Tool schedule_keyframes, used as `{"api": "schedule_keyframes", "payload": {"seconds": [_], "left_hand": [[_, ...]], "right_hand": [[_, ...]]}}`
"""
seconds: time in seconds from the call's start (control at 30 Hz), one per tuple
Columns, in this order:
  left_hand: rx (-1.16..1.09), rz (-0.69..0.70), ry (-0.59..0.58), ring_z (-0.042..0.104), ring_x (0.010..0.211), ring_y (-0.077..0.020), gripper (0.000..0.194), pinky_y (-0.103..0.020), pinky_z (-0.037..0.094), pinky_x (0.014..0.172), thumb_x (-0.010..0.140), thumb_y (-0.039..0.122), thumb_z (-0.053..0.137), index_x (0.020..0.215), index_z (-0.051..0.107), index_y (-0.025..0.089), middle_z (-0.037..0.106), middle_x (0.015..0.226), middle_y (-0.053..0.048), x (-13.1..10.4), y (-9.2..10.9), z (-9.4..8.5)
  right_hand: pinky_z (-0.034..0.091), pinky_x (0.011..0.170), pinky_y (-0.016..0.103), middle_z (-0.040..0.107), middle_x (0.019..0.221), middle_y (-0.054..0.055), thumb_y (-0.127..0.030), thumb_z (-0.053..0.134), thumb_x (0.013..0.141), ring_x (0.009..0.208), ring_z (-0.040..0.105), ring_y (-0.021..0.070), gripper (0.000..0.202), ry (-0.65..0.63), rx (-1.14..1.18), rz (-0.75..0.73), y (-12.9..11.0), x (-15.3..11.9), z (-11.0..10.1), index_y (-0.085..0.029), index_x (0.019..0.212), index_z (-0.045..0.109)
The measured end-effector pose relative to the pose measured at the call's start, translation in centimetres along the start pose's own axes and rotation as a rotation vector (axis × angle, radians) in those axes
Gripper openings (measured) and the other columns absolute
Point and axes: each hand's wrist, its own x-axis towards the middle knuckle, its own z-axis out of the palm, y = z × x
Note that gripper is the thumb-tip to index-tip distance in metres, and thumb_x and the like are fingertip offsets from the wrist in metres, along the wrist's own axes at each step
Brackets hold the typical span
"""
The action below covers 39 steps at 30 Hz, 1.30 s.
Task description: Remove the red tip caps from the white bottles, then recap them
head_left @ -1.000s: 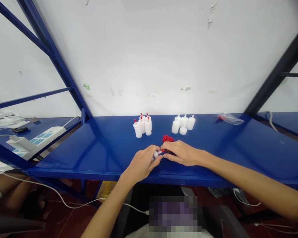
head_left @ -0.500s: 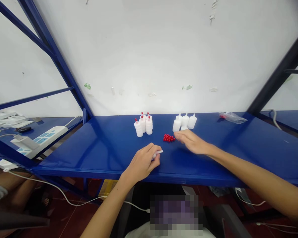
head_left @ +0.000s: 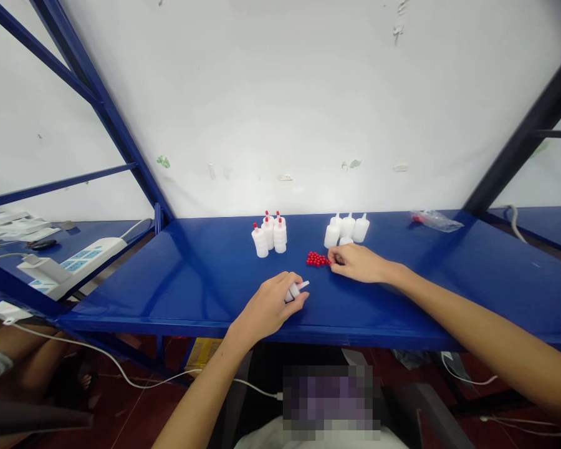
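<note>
My left hand is wrapped round a white squeeze bottle, its bare nozzle pointing right and slightly up. Just above the front part of the table, the hand hides much of the bottle's body. My right hand is at the right edge of a heap of small red caps, with thumb and forefinger pinched on a cap there. Behind the heap on the left stand several white bottles with red caps. Several uncapped white bottles stand behind my right hand, which partly covers one.
The blue table runs up to the white wall. A clear plastic bag with something red in it lies at the back right. To the left are a white power strip and a white cable. Another person's leg shows at lower left.
My right hand has lowered slightly and its fingers have curled into a pinch at the caps' edge. The bottle in my left hand has turned slightly, showing more of its shoulder.
</note>
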Motion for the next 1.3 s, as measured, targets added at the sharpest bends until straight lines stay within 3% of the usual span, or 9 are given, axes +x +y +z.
{"api": "schedule_keyframes", "payload": {"seconds": [0.23,0.43,0.57,0.63,0.73,0.9,1.1,1.23,1.3], "left_hand": [[0.04,0.015,-0.033,0.061,0.082,-0.0158,0.027,-0.026,0.042,0.074,0.098,0.046,0.049,0.109,0.056,0.023,0.066,0.094,0.0,0.0,0.4,-0.5],[0.098,0.03,-0.036,0.065,0.085,-0.0178,0.033,-0.026,0.045,0.074,0.098,0.051,0.047,0.114,0.057,0.024,0.069,0.098,-0.002,-0.1,0.4,-0.4],[0.078,0.051,-0.03,0.066,0.094,-0.0203,0.05,-0.029,0.048,0.082,0.094,0.054,0.051,0.135,0.048,0.026,0.068,0.108,-0.005,-0.2,0.0,-0.2],[0.061,0.029,-0.004,0.066,0.096,-0.0205,0.059,-0.03,0.049,0.084,0.093,0.055,0.052,0.142,0.041,0.025,0.068,0.11,-0.006,-0.2,-0.1,-0.2],[0.086,-0.004,0.016,0.064,0.088,-0.0188,0.042,-0.029,0.047,0.079,0.098,0.052,0.045,0.12,0.058,0.02,0.067,0.098,-0.005,-0.1,0.1,-0.2],[0.19,-0.033,-0.002,0.058,0.072,-0.0159,0.04,-0.027,0.04,0.067,0.102,0.046,0.036,0.084,0.059,0.018,0.062,0.08,-0.002,0.1,0.6,-0.4],[0.217,-0.055,0.015,0.057,0.07,-0.0163,0.028,-0.028,0.036,0.065,0.101,0.028,0.033,0.087,0.055,0.021,0.063,0.08,0.0,-0.2,0.6,-0.4],[0.09,-0.072,0.041,0.056,0.072,-0.0169,0.018,-0.028,0.038,0.065,0.1,0.024,0.034,0.098,0.051,0.02,0.063,0.085,-0.002,-0.2,0.6,-0.4],[0.022,-0.064,0.043,0.058,0.08,-0.0176,0.016,-0.029,0.04,0.071,0.101,0.029,0.038,0.104,0.051,0.02,0.064,0.094,-0.003,-0.1,0.6,-0.3]], "right_hand": [[0.029,0.057,0.026,0.054,0.062,-0.001,-0.031,0.05,0.089,0.057,0.047,0.014,0.015,0.196,0.062,-0.059,-0.8,-0.6,-0.2,-0.019,0.083,0.057],[0.033,0.059,0.024,0.054,0.069,-0.002,-0.04,0.045,0.098,0.058,0.044,0.0116,0.025,0.157,0.194,-0.521,-4.0,-1.8,1.4,-0.019,0.09,0.055],[0.034,0.06,0.025,0.058,0.075,0.001,-0.03,0.038,0.1,0.06,0.045,0.0119,0.024,0.26,0.171,-0.643,-4.4,-1.7,2.4,-0.018,0.086,0.054],[0.034,0.06,0.026,0.057,0.071,0.002,-0.029,0.039,0.098,0.059,0.045,0.0132,0.023,0.423,0.137,-0.591,-3.5,-1.4,1.8,-0.019,0.081,0.052],[0.033,0.066,0.03,0.059,0.068,0.004,-0.027,0.041,0.092,0.062,0.047,0.0161,0.023,0.666,0.015,-0.28,-1.0,-1.1,-0.3,-0.019,0.072,0.05],[0.032,0.071,0.033,0.063,0.065,0.005,-0.029,0.046,0.085,0.06,0.051,0.018,0.022,0.634,-0.113,0.247,2.6,-0.4,-3.0,-0.019,0.068,0.054],[0.034,0.063,0.03,0.066,0.07,0.007,-0.034,0.045,0.088,0.064,0.056,0.0198,0.026,0.457,-0.056,0.297,3.4,0.5,-2.5,-0.018,0.075,0.061],[0.034,0.064,0.031,0.064,0.075,0.008,-0.04,0.045,0.091,0.068,0.054,0.0199,0.031,0.546,-0.06,0.267,2.6,0.0,-2.5,-0.018,0.076,0.061],[0.035,0.07,0.032,0.063,0.081,0.008,-0.04,0.046,0.092,0.074,0.053,0.0201,0.033,0.597,-0.046,0.12,1.5,-0.6,-2.3,-0.018,0.07,0.059]]}}
